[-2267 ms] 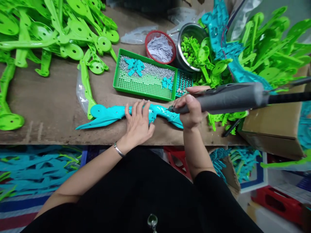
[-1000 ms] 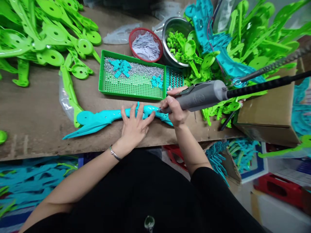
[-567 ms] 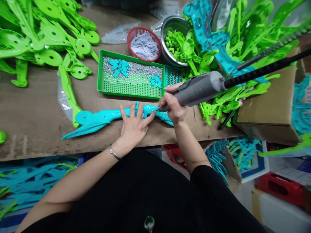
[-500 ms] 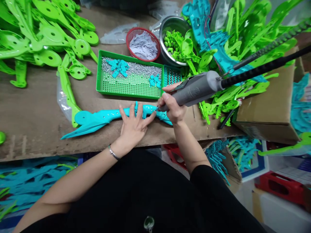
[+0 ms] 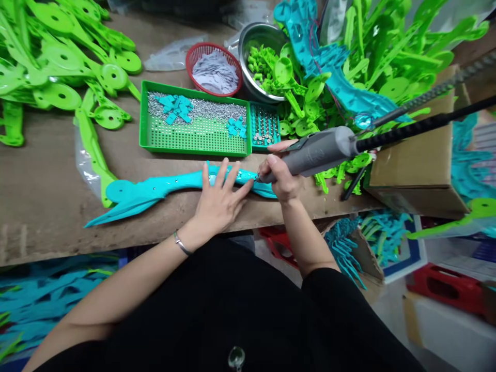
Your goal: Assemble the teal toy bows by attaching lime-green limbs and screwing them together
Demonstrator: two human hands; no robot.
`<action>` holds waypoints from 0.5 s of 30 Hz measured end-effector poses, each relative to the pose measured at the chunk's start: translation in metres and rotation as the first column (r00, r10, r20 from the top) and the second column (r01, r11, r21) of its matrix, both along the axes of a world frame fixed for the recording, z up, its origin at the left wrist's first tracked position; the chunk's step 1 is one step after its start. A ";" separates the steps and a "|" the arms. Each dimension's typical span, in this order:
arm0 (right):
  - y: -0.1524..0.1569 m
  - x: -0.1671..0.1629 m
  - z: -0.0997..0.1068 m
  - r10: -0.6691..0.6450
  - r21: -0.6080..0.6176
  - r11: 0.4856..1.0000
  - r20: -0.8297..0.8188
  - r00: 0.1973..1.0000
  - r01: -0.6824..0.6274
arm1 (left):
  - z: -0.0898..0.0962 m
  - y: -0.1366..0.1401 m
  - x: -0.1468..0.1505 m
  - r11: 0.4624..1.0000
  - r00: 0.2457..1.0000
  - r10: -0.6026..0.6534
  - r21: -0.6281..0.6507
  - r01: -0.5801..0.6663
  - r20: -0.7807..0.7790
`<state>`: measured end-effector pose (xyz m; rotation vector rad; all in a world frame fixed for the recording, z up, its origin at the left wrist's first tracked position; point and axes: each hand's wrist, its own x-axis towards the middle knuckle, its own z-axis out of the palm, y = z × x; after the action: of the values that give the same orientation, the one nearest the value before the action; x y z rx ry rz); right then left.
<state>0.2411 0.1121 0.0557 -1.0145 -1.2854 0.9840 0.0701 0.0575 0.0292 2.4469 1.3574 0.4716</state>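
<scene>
A long blue plastic bow-shaped part (image 5: 155,188) lies along the near side of the workbench. Pressing down on its middle is my left hand (image 5: 219,199), fingers spread flat over it. My right hand (image 5: 284,178) is wrapped round a grey electric screwdriver (image 5: 318,152), which slants down to the left. Its tip meets the blue part just right of my left fingertips; the screw under the tip is too small to make out. Behind the part stands a green tray (image 5: 194,151) with small silver screws (image 5: 217,109) and little blue plastic pieces (image 5: 178,108).
A teal screw rack (image 5: 265,126) adjoins the tray. Behind are a red basket (image 5: 215,70) of pale strips and a metal bowl (image 5: 248,39) of green pieces. Green parts (image 5: 58,62) pile up left; a cardboard box (image 5: 411,175) stands right. A black cable (image 5: 418,126) trails from the screwdriver.
The screwdriver tip and my right hand have shifted a little right along the blue part. My left hand has slid right too, still flat on it. The camera view has shifted slightly.
</scene>
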 end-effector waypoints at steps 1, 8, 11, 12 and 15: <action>0.000 0.000 -0.001 -0.003 -0.005 1.000 0.000 1.000 0.003 | 0.000 0.001 0.003 1.000 1.000 -0.011 -0.007 0.011 -0.007; 0.006 -0.002 -0.001 0.057 -0.023 0.998 0.041 0.998 -0.056 | -0.005 0.005 0.008 1.000 0.998 -0.001 -0.022 0.000 -0.067; 0.008 -0.001 -0.001 0.065 0.017 0.998 0.003 0.998 -0.065 | -0.004 0.004 0.007 1.000 0.998 -0.003 -0.015 0.002 -0.070; 0.009 0.000 -0.001 0.065 0.022 0.998 -0.005 0.998 -0.065 | -0.004 0.004 0.007 1.000 0.997 -0.004 -0.010 0.003 -0.073; 0.009 0.001 0.000 0.068 -0.029 0.997 0.074 0.995 -0.066 | -0.003 0.003 0.008 1.000 0.996 -0.011 -0.003 0.011 -0.089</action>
<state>0.2417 0.1207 0.0552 -1.0436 -1.3789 1.0243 0.0781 0.0604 0.0260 2.4994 1.3776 0.3621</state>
